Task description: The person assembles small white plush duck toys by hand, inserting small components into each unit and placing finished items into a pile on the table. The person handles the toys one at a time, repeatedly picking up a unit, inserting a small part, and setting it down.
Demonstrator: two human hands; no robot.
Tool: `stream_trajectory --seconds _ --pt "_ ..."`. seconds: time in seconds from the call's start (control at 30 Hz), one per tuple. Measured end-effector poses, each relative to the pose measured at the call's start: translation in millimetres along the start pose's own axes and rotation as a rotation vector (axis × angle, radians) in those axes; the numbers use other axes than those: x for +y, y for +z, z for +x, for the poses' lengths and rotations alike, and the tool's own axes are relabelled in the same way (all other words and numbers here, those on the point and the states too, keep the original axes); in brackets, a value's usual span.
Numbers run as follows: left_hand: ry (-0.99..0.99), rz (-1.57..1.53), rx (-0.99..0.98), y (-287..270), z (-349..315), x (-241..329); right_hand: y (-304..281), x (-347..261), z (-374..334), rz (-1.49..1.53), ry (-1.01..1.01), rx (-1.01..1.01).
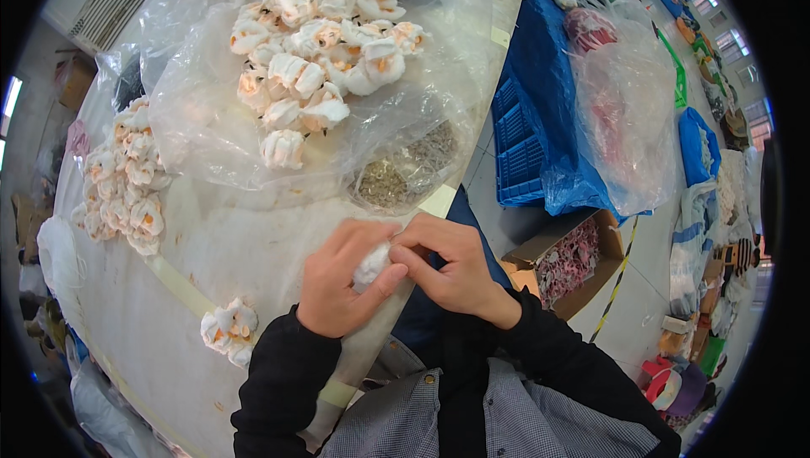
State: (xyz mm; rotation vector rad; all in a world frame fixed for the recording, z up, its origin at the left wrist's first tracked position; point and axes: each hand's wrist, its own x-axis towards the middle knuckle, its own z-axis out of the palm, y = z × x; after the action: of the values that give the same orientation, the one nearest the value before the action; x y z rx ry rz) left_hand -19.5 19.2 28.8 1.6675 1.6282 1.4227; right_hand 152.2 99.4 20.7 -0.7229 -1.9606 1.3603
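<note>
Over the table's near right edge, my left hand [342, 276] is closed round a small white plush piece [371, 265], which shows between thumb and fingers. My right hand [451, 268] meets it at the piece's right side, thumb and fingers in a pinch; what lies between those fingertips is hidden. A single white plush piece with orange patches [229, 330] lies on the table left of my left forearm. Farther off, a heap of similar fluffy pieces [295, 75], some with small dark marks, rests on a clear plastic sheet [190, 141].
Another pile of plush pieces [126, 179] sits at the table's left. Beyond my hands, brownish loose material [384, 184] shows through clear plastic. Right of the table stand a blue crate [516, 150], a large plastic bag [624, 120] and a cardboard box of pink scraps [574, 264].
</note>
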Motion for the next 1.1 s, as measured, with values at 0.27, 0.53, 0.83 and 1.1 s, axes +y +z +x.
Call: stream_trajectory --seconds 0.27,0.53,0.83,1.1 --pt "-0.087 0.063 -0.128 -3.7 -8.4 -1.6 -0.9 0.4 -2.4 0.024 0.032 -0.009" --pt "-0.073 0.084 -0.088 0.3 -12.0 -3.4 1.2 5.6 -0.7 0.071 0.072 -0.02" --pt "-0.074 0.117 -0.023 4.0 -15.6 -4.8 3.7 4.4 -3.3 -0.18 -0.094 0.031" --pt "-0.354 -0.123 0.127 1.3 -18.0 -14.3 -0.8 26.0 53.8 -0.72 -0.455 0.072"
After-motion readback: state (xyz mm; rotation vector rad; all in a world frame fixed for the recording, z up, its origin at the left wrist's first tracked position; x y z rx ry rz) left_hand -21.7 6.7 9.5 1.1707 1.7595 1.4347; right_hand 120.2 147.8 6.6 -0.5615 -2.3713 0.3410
